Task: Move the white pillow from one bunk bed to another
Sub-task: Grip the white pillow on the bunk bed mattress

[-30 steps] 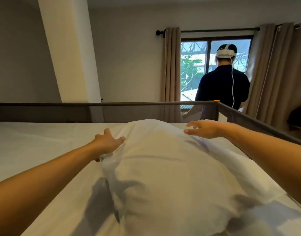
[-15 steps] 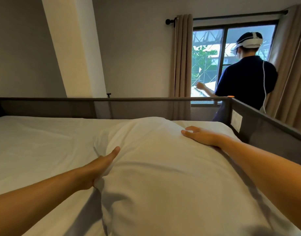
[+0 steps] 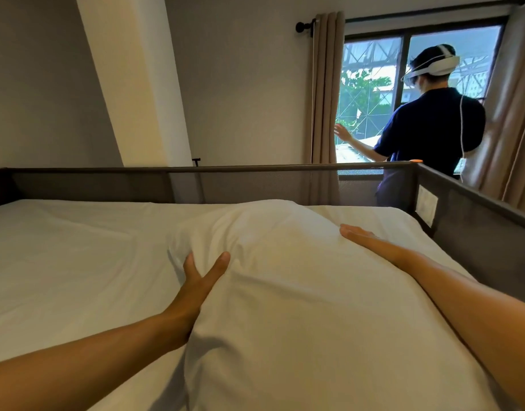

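Lying between flat, spread hands, left hand (image 3: 197,281), right hand (image 3: 369,240), white pillow (image 3: 300,292) on bunk mattress (image 3: 77,247)

Both hands (image 3: 200,280) (image 3: 371,241) flat, fingers extended

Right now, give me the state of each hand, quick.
Left hand: open, fingers spread, pressed against the left side of the white pillow.
Right hand: open and flat on the pillow's right side.

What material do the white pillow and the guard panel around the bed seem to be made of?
White pillow: soft woven fabric, probably cotton, matte; it creases and dents under the left hand. Guard panel: likely dark mesh on a metal frame; the curtain shows faintly through it.
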Demonstrator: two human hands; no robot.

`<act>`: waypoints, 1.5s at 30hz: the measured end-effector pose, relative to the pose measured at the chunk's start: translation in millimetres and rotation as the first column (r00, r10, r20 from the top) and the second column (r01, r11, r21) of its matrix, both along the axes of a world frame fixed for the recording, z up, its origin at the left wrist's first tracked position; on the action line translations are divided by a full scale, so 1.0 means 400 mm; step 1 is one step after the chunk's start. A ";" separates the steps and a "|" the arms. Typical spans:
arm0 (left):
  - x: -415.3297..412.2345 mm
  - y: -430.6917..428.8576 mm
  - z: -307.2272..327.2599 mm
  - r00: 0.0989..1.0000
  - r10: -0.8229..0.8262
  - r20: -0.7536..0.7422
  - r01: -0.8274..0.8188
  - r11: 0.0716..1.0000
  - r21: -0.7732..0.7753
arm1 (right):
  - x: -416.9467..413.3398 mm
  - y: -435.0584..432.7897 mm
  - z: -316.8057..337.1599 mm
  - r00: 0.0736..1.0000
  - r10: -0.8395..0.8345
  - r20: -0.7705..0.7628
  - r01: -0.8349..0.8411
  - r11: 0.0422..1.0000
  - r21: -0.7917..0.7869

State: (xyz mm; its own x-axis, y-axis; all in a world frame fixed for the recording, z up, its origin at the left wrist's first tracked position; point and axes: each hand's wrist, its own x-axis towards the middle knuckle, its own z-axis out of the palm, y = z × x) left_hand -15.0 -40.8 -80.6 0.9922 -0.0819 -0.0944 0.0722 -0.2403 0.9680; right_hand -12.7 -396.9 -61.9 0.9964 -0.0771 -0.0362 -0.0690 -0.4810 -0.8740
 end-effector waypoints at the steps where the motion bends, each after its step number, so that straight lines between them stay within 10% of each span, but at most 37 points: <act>1: 0.004 -0.001 0.007 1.000 -0.005 0.004 0.005 1.000 0.005 | 0.000 0.006 0.000 1.000 -0.005 0.016 0.004 0.999 0.042; 11: -0.007 0.014 0.012 0.999 -0.043 -0.017 0.044 0.998 0.050 | 0.020 0.010 0.014 0.994 0.046 -0.099 -0.061 0.985 -0.159; 18: 0.000 0.030 -0.031 0.972 -0.026 -0.234 0.030 0.999 0.012 | 0.016 -0.021 -0.038 0.985 -0.005 -0.173 0.000 1.000 -0.031; 31: 0.054 0.012 0.144 0.959 -0.023 0.283 -0.015 0.991 0.130 | 0.010 0.112 0.100 0.996 0.064 0.063 -0.063 0.998 -0.019; 45: 0.030 0.129 0.331 0.839 -0.246 0.486 0.139 0.959 0.247 | -0.060 0.230 0.330 0.926 0.179 0.332 -0.073 0.948 -0.309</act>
